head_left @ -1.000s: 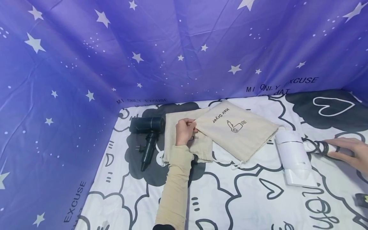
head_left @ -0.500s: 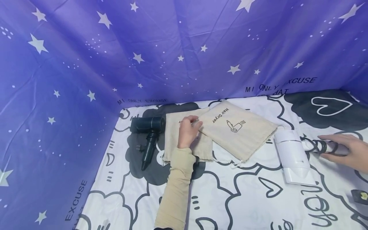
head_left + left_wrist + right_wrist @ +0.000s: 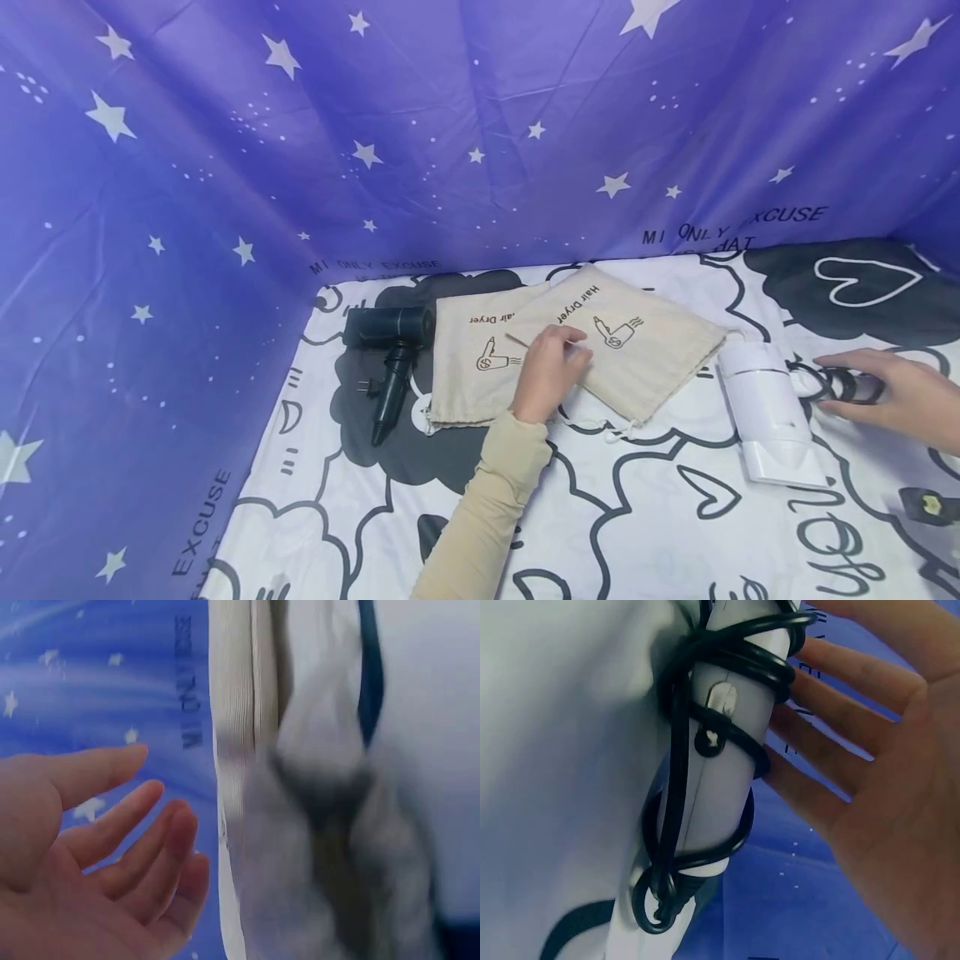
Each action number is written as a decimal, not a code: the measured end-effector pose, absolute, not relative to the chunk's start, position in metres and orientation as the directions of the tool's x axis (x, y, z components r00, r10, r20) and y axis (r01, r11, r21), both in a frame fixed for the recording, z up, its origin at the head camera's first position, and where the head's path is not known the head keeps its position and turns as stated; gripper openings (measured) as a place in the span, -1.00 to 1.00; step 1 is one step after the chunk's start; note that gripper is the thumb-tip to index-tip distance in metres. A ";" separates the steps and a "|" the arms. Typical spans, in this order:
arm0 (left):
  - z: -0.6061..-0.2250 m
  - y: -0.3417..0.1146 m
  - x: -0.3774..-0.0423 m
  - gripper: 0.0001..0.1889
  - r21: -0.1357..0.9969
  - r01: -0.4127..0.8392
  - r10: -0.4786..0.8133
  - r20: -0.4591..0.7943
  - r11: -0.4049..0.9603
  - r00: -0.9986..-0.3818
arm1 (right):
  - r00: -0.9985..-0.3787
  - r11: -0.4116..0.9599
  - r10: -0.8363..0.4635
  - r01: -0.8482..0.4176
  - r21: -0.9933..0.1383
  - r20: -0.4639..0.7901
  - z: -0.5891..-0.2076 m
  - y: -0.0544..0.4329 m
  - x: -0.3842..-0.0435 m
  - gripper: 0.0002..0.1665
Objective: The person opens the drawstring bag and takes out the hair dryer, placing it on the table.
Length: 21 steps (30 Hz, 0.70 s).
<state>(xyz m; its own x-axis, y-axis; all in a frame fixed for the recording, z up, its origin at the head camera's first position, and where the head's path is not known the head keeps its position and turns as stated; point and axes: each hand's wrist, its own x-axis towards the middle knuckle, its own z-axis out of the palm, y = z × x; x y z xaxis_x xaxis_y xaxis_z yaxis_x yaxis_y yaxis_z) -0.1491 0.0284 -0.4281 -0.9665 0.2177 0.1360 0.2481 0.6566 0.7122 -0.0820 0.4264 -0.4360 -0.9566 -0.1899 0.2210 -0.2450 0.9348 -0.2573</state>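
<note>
In the head view, my left hand (image 3: 551, 372) is over the overlapping part of two beige cloth bags marked "Hair Dryer". The left wrist view shows its loosely bent fingers (image 3: 142, 862) apart from the cloth. The right bag (image 3: 652, 333) lies partly over the left bag (image 3: 468, 392). My right hand (image 3: 888, 396) is around the handle of a white hair dryer (image 3: 765, 417) lying on the sheet. Its straight fingers (image 3: 840, 712) reach the handle's side in the right wrist view. A black cord (image 3: 735, 634) is wound round that handle (image 3: 720, 780).
A black hair dryer (image 3: 388, 329) lies left of the bags. Bags and dryers lie on a black-and-white patterned sheet (image 3: 660, 542). A purple star-printed curtain (image 3: 450, 108) stands behind and to the left. A small dark item (image 3: 930, 506) is at the right edge.
My left hand has let go of the right bag's corner and moved right and toward me. My right hand has moved slightly left along the handle. The bags and dryers stay in place.
</note>
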 end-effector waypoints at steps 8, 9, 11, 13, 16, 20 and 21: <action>-0.436 0.052 -0.128 -0.79 0.466 0.368 0.323 0.177 0.805 -0.930 | -0.895 0.860 -0.284 -0.396 -0.322 0.343 -0.450 0.431 -0.087 -0.20; -0.437 0.054 -0.126 -0.80 0.438 0.376 0.327 0.185 0.817 -0.927 | -0.887 0.853 -0.301 -0.415 -0.316 0.349 -0.451 0.431 -0.088 -0.19; -0.439 0.059 -0.123 -0.80 0.398 0.394 0.341 0.199 0.828 -0.919 | -0.890 0.869 -0.307 -0.407 -0.282 0.338 -0.453 0.430 -0.088 -0.20; -0.439 0.063 -0.121 -0.81 0.368 0.418 0.362 0.214 0.831 -0.908 | -0.906 0.890 -0.298 -0.378 -0.257 0.301 -0.452 0.428 -0.087 -0.23; -0.439 0.067 -0.118 -0.80 0.328 0.449 0.393 0.225 0.832 -0.892 | -0.918 0.908 -0.292 -0.355 -0.224 0.269 -0.450 0.425 -0.086 -0.27; -0.437 0.070 -0.112 -0.72 0.238 0.487 0.439 0.230 0.840 -0.869 | -0.900 0.903 -0.322 -0.385 -0.191 0.293 -0.450 0.424 -0.089 -0.29; -0.437 0.071 -0.111 -0.70 0.213 0.496 0.449 0.232 0.842 -0.863 | -0.897 0.903 -0.329 -0.391 -0.180 0.296 -0.450 0.424 -0.090 -0.30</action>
<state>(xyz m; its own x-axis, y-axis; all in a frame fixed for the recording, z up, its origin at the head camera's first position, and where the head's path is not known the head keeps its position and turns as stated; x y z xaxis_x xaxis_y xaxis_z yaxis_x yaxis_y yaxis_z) -0.1105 0.0715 -0.4371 -0.8627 0.4493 0.2321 0.4958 0.8420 0.2128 -0.0904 0.4238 -0.4502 -0.8966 -0.3293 0.2959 -0.3910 0.9026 -0.1802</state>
